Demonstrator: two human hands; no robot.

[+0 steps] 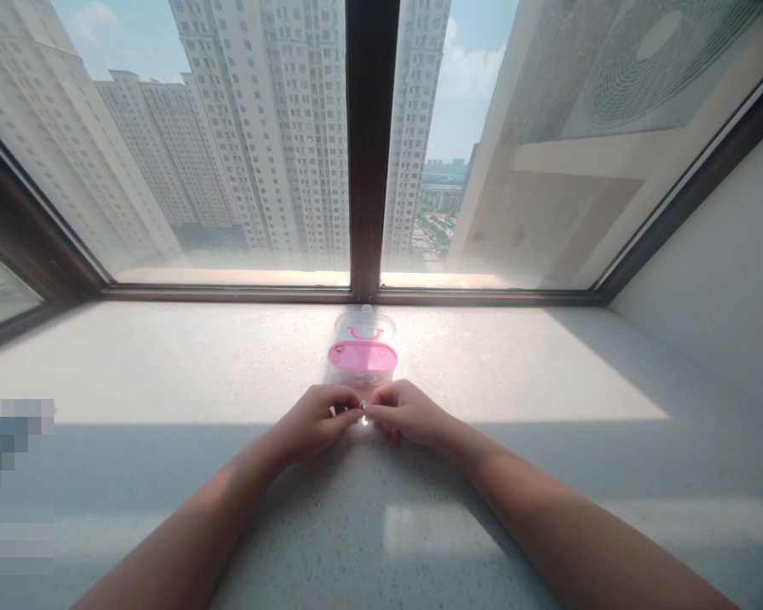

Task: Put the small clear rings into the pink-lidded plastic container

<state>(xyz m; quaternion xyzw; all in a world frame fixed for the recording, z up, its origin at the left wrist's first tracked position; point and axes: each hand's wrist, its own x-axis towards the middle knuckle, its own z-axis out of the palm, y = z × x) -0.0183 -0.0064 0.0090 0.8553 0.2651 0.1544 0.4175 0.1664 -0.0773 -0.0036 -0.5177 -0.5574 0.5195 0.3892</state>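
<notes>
My left hand (pixel 331 413) and my right hand (pixel 403 411) meet at the middle of the sill, fingertips pinched together. Between them is a tiny shiny piece (pixel 364 413), greenish on top with a bright glint; its kind is too small to make out. Both hands appear closed on it. Just beyond my fingers stands an oval plastic box with a pink inner tray (pixel 364 356) and clear sides. Its clear lid (pixel 365 326), with a pink handle, lies back toward the window. A small ring-like item (pixel 339 348) rests on the pink tray's left end.
The speckled white windowsill (pixel 165 364) spreads out on both sides, partly in sun and partly in shade. A dark window frame (pixel 369 169) rises behind the box. On the right is a white wall (pixel 725 280). A blurred patch covers something at the left edge.
</notes>
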